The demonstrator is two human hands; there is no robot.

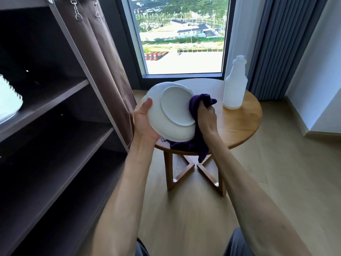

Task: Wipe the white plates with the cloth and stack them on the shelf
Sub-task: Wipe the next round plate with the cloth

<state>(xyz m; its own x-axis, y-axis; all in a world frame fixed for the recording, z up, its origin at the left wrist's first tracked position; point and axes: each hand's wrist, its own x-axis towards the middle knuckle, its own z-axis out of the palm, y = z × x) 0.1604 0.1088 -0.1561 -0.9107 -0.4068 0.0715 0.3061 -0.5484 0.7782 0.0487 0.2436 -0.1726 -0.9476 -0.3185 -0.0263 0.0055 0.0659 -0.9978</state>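
Observation:
A white plate (169, 111) is held tilted above the round wooden table (239, 124), its underside turned toward me. My left hand (143, 122) grips its left rim, thumb on the back. My right hand (206, 119) grips a dark purple cloth (198, 143) bunched against the plate's right edge; the cloth hangs down past the table's rim. On the dark shelf unit (60, 111) at the left, white plates (9, 102) show partly at the frame's edge on an upper shelf.
A white plastic bottle (234, 85) stands on the table's far right. A brown curtain (103, 71) hangs at the shelf unit's right side. A window and grey curtains stand behind the table. The floor is light wood.

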